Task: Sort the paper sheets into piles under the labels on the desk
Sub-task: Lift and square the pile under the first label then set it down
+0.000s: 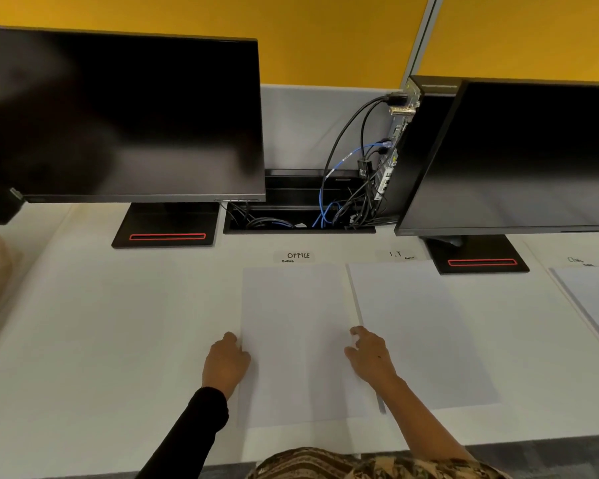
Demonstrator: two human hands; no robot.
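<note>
A white paper pile (294, 326) lies under the handwritten "OFFICE" label (297, 255). My left hand (226, 363) rests at its left edge, fingers curled against the sheet. My right hand (369, 356) touches its right edge, fingers bent and slightly apart. Whether either hand pinches the paper, I cannot tell. A second pile (419, 326) lies under the "I.T" label (396, 254), slightly tilted. A third pile (595, 299) sits at the far right under a small label (576, 260) that I cannot read.
Two black monitors (118, 115) (519, 153) stand at the back on stands with red strips. Between them is an open cable tray (298, 216) with black and blue cables, and a small computer (402, 143). The desk's front edge runs just below my forearms.
</note>
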